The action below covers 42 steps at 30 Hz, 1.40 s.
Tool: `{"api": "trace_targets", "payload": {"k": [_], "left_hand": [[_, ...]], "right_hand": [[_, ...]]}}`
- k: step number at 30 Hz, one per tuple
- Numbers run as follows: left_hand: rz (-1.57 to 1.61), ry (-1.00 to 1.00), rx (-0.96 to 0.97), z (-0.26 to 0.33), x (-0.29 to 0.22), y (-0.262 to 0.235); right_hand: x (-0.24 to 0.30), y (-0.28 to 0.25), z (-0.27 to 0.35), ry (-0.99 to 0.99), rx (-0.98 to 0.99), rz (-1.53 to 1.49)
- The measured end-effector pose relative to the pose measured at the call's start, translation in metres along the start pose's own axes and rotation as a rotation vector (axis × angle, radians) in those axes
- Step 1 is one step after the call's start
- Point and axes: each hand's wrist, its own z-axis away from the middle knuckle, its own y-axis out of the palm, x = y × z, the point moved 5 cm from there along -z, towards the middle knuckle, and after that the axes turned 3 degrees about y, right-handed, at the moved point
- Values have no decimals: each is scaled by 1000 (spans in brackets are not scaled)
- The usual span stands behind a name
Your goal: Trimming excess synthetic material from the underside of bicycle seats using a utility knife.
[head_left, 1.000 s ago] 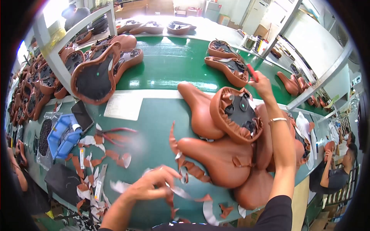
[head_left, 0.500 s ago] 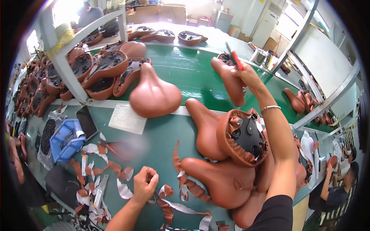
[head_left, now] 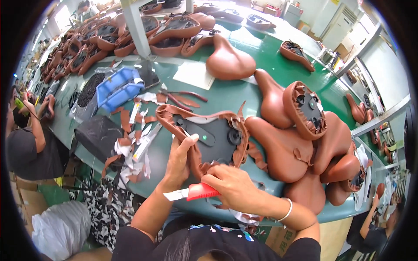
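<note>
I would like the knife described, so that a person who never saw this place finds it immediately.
At the near edge of the green table, the left hand holds a brown seat, black underside up. Just below that seat in the picture, the right hand grips the knife. Its bright red handle and flat pale blade, pointing left, set it apart from the brown seat.

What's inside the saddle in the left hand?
Black base with a green dot, ringed by brown cover. Right hand hides some near rim; anything beneath the base is covered.
</note>
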Motion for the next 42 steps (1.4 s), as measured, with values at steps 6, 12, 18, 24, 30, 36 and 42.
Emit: {"api": "trace_targets", "payload": {"k": [6,12,18,24,30,36,42], "left_hand": [[-233,-94,140,11,-9,-65],[-512,-151,319,2,-34,-42],[-759,-86,349,3,-45,-27],[-505,-106,79,40,-43,-28],[-412,39,-55,74,-44,-44],[-394,98,-85,88,-32,-51],[-1257,646,-313,102,-24,-88]], "right_hand": [[-43,-18,62,337,-313,-203],[-43,-23,73,116,-72,307],[-53,-6,79,166,126,461],[-18,61,122,607,-21,263],[-6,37,137,584,-202,-66],[-27,20,33,346,-528,7],[-97,-8,65,512,-1064,-1040]]}}
